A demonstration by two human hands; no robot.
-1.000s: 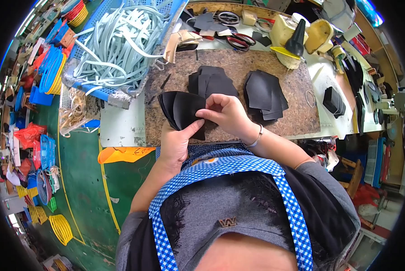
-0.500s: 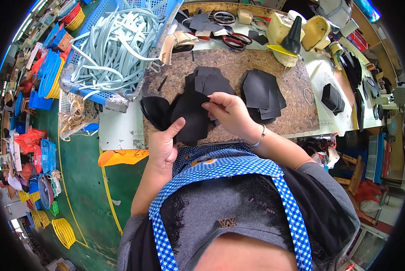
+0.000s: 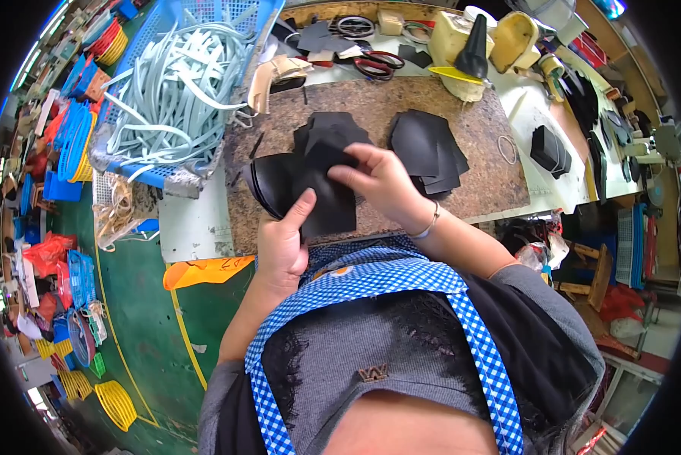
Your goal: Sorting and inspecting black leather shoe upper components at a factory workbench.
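Black pieces (image 3: pixel 321 212): shifted slightly right over the brown surface (image 3: pixel 500 186) since the earlier frame; fanned above its near part, in both hands.
Left hand (image 3: pixel 279 243): closed on the pieces, thumb on top.
Right hand (image 3: pixel 386 182): thumb and fingers pinched at the top piece's upper edge.
Left pile (image 3: pixel 331 123): on the surface, just beyond the pieces.
Right pile (image 3: pixel 427 144): beside it.

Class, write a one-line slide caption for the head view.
Left hand and right hand hold black pieces above a speckled brown board.
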